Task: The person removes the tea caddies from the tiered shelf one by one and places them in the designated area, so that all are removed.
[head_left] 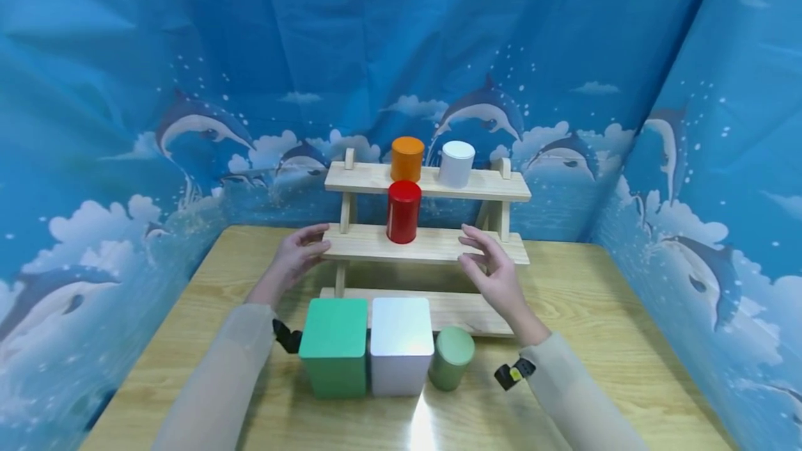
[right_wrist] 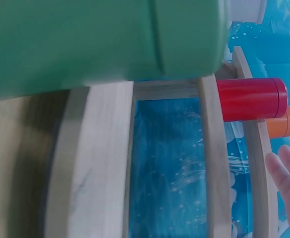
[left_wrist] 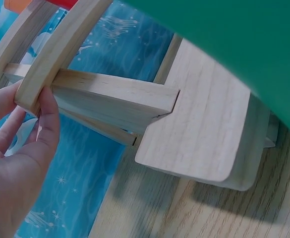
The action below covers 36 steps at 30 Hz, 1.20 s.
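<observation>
A three-step wooden display stand (head_left: 438, 248) stands at the back of the table. On its middle step is a red cylinder (head_left: 404, 213); the top step bears an orange cylinder (head_left: 407, 159) and a white cylinder (head_left: 457, 164). My left hand (head_left: 299, 256) pinches the left end of the middle step, and the left wrist view shows thumb and fingers on either side of that board end (left_wrist: 38, 94). To the right of the red cylinder, my right hand (head_left: 493, 273) hovers with spread, slightly bent fingers around nothing, apart from the cylinders.
In front of the stand, a green box (head_left: 333, 346), a white box (head_left: 401, 350) and a green cylinder (head_left: 452, 357) form a row on the wooden table (head_left: 583, 312). They partly hide the lowest step. A blue dolphin-print curtain (head_left: 388, 54) hangs behind and at both sides.
</observation>
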Tool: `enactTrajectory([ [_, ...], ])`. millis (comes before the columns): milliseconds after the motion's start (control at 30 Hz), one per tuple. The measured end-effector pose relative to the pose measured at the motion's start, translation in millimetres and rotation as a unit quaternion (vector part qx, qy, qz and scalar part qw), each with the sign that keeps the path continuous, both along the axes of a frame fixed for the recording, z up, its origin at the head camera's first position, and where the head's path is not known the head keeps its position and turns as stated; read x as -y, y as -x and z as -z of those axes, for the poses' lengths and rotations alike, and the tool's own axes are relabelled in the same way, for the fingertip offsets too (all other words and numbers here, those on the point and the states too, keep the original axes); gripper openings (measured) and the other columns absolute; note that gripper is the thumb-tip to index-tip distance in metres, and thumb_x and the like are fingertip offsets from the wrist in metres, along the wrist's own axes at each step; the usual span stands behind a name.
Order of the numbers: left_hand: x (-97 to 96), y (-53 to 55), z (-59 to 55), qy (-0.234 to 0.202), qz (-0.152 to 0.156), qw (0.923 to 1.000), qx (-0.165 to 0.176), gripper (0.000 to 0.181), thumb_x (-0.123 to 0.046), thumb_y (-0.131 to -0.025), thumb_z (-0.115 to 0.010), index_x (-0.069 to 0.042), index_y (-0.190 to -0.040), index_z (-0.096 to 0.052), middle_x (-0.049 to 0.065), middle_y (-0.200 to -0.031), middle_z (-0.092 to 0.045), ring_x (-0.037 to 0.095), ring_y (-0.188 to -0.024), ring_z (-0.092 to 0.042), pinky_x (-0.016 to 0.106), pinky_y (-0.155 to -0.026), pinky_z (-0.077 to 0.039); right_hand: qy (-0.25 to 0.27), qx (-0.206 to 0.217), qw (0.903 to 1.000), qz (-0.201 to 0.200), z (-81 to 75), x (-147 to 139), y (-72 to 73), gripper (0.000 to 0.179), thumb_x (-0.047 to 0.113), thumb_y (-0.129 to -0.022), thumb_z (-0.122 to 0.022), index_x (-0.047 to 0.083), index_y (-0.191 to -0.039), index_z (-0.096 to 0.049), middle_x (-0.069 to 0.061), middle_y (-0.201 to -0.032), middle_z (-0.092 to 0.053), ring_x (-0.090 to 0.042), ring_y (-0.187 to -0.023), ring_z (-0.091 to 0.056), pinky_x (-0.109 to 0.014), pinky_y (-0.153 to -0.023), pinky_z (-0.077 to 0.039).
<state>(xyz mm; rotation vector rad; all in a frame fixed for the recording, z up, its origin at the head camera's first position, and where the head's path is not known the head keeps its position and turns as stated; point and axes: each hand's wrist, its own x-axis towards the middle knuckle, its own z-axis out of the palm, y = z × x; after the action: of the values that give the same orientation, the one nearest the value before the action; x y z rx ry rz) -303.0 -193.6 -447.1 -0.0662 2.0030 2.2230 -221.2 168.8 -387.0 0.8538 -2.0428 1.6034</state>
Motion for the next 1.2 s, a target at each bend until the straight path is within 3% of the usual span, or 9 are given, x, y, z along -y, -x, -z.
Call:
enactTrajectory([
  [333,-5.3,-1.7,-1.5,-0.02,-0.005,0.9997,0.012,0.053,-0.012,-0.087,-0.066,-0.011,-0.137,-0.045,0.007,-0.13,-0.043,0.017,-0.107,-0.05,0.03,-0.087,-0.049,-0.016,0.011,0.9998,-0.008,-15.0,5.1,9.4,0.045,-0.012,-0.085,-0.057,-0.01,-0.129,-0.045,-0.025,-0.131,-0.045,-0.044,-0.115,-0.046,-0.056,-0.087,-0.044],
  [467,-4.8,-1.8,-1.3,-0.024,-0.007,0.9996,0.015,0.054,-0.011,-0.087,-0.066,-0.01,-0.137,-0.045,0.007,-0.129,-0.043,0.016,-0.104,-0.051,0.027,-0.082,-0.05,-0.026,0.03,0.9992,-0.006,-22.5,10.8,12.4,0.046,-0.008,-0.086,-0.059,-0.006,-0.131,-0.045,-0.022,-0.133,-0.045,-0.041,-0.117,-0.046,-0.057,-0.09,-0.042],
  [700,-3.7,-1.0,-1.2,-0.026,-0.006,0.9995,0.018,0.056,-0.012,-0.086,-0.067,-0.011,-0.138,-0.044,0.007,-0.131,-0.042,0.018,-0.109,-0.048,0.029,-0.087,-0.049,-0.07,0.09,0.9935,0.004,-34.2,20.6,16.1,0.051,0.003,-0.089,-0.061,0.002,-0.136,-0.041,-0.016,-0.139,-0.041,-0.036,-0.122,-0.043,-0.055,-0.096,-0.039],
  [833,-3.7,-0.3,-1.9,-0.029,-0.009,0.9994,0.018,0.055,-0.011,-0.086,-0.067,-0.011,-0.137,-0.045,0.007,-0.13,-0.043,0.018,-0.107,-0.049,0.029,-0.086,-0.049,-0.081,0.099,0.9918,0.005,-37.6,25.5,18.7,0.052,0.008,-0.09,-0.061,0.003,-0.137,-0.04,-0.016,-0.14,-0.04,-0.037,-0.124,-0.041,-0.055,-0.097,-0.038],
  [1000,-2.6,-1.2,-2.6,-0.038,-0.006,0.9991,0.015,0.056,-0.008,-0.087,-0.065,-0.008,-0.138,-0.043,0.009,-0.128,-0.043,0.015,-0.1,-0.052,0.028,-0.083,-0.049,-0.075,0.093,0.9929,-0.006,-34.3,28.8,29.2,0.054,0.007,-0.089,-0.062,0.006,-0.139,-0.039,-0.012,-0.142,-0.039,-0.031,-0.127,-0.039,-0.053,-0.099,-0.036],
  [1200,-2.1,-1.9,-2.5,-0.044,-0.003,0.9988,0.019,0.057,-0.007,-0.087,-0.065,-0.008,-0.139,-0.042,0.009,-0.129,-0.043,0.014,-0.1,-0.053,0.027,-0.082,-0.05,-0.098,0.112,0.9889,-0.003,-18.1,30.6,54.0,0.063,0.016,-0.088,-0.065,0.017,-0.143,-0.034,-0.003,-0.146,-0.033,-0.029,-0.132,-0.031,-0.048,-0.102,-0.035],
])
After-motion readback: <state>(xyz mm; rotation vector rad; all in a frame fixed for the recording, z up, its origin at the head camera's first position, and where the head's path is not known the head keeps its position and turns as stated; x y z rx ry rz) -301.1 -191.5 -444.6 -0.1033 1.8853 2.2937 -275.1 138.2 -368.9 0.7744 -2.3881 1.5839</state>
